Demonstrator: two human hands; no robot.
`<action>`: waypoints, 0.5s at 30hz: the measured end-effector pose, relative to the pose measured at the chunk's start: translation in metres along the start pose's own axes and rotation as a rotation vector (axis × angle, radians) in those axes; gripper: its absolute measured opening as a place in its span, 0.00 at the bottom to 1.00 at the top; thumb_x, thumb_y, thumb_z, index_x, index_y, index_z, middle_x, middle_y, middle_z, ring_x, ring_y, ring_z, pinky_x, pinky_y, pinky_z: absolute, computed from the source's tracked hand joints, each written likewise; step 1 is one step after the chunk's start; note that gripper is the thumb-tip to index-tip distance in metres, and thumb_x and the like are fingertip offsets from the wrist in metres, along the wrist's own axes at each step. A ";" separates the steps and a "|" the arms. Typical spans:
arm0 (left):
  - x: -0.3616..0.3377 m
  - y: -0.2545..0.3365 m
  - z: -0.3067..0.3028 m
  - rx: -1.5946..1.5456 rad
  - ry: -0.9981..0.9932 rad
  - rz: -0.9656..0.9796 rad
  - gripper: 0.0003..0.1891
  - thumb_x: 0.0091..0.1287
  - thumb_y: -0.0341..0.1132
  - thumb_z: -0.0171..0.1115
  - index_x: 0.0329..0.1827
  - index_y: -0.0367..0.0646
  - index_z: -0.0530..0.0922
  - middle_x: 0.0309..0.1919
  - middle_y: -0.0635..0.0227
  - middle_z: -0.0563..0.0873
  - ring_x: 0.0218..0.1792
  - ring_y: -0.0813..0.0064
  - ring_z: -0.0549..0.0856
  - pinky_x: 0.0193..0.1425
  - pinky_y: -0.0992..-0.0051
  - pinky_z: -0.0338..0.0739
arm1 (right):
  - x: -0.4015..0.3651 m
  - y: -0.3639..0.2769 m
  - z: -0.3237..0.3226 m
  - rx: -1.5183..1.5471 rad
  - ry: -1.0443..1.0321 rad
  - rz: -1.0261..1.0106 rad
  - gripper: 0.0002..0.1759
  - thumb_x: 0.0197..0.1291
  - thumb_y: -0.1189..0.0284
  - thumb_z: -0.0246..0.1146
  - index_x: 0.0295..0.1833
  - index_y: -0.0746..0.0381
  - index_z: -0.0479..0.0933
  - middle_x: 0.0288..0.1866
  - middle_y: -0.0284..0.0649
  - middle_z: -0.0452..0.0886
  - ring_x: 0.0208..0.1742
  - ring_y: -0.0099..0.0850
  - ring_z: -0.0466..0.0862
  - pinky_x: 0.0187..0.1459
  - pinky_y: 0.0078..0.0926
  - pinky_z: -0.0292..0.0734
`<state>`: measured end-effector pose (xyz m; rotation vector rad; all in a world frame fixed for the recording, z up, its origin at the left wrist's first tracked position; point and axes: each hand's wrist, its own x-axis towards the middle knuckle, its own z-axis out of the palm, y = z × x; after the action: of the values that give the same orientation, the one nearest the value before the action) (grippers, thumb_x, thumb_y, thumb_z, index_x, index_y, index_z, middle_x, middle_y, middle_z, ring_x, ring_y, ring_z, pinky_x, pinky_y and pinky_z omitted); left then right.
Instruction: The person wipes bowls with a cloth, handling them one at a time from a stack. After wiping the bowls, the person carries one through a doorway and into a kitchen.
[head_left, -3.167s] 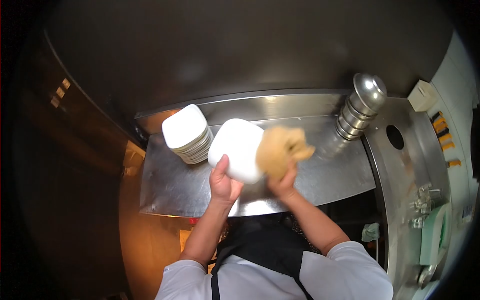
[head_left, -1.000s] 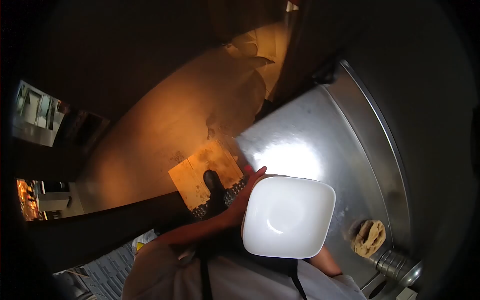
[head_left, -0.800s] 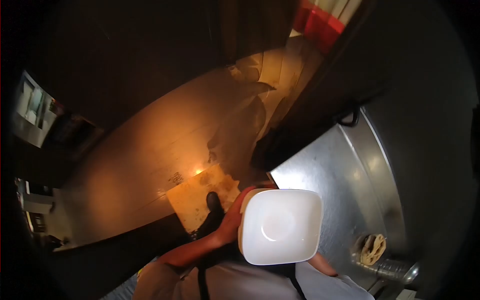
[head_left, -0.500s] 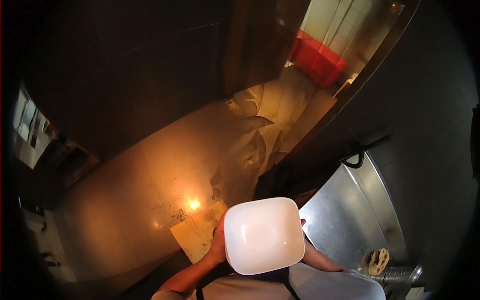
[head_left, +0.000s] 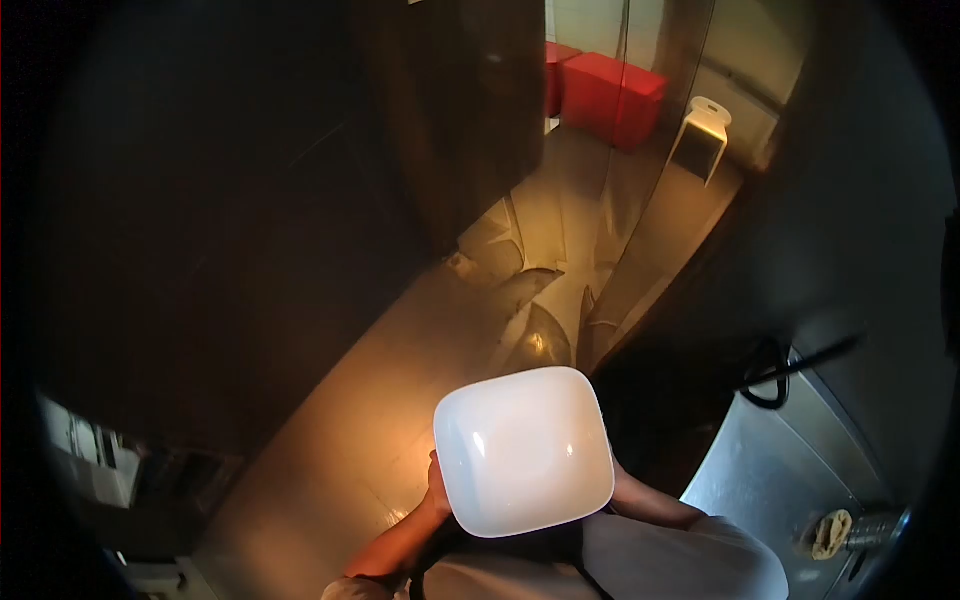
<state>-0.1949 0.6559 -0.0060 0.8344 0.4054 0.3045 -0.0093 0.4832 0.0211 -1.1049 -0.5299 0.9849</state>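
Note:
A white square bowl with rounded corners [head_left: 525, 450] is held up in front of my body, its empty inside facing the camera. My left hand [head_left: 438, 488] grips its left side, with most of the fingers hidden behind the bowl. At the right side, my right hand [head_left: 616, 478] holds the bowl too, and the rim covers nearly all of its fingers.
A worn floor [head_left: 350, 400] runs ahead to a doorway with red boxes [head_left: 615, 98] and a white stool [head_left: 708, 118]. At the right stand a metal counter [head_left: 770, 450], a black handle [head_left: 768, 378], a metal container [head_left: 878, 527] and a beige cloth-like item [head_left: 831, 535].
The view has turned and moved toward the doorway. The stool now shows, the counter has shifted right, and the yellowish board on the floor is out of sight. Both hands still hold the bowl.

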 end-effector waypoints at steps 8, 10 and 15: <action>0.247 0.083 -0.004 0.037 -0.046 -0.007 0.37 0.80 0.61 0.41 0.77 0.38 0.62 0.66 0.56 0.77 0.65 0.67 0.79 0.68 0.66 0.75 | 0.224 -0.090 -0.063 0.079 0.063 -0.080 0.45 0.76 0.36 0.37 0.81 0.62 0.54 0.74 0.42 0.68 0.73 0.33 0.69 0.73 0.35 0.64; 0.302 0.103 -0.010 0.038 -0.061 -0.027 0.37 0.80 0.62 0.41 0.77 0.37 0.62 0.66 0.56 0.77 0.65 0.67 0.79 0.68 0.66 0.75 | 0.277 -0.115 -0.073 0.082 0.095 -0.066 0.47 0.75 0.35 0.38 0.81 0.62 0.54 0.75 0.43 0.67 0.74 0.33 0.68 0.73 0.36 0.63; 0.442 0.142 -0.039 0.065 -0.130 -0.115 0.37 0.80 0.62 0.40 0.77 0.37 0.63 0.65 0.56 0.77 0.64 0.67 0.79 0.68 0.66 0.76 | 0.411 -0.156 -0.119 0.036 0.191 -0.150 0.46 0.75 0.35 0.38 0.81 0.61 0.54 0.74 0.44 0.67 0.74 0.34 0.67 0.73 0.37 0.63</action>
<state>0.1621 0.9552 -0.0211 0.8862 0.3416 0.1303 0.3467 0.7617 0.0743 -1.0977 -0.4314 0.7468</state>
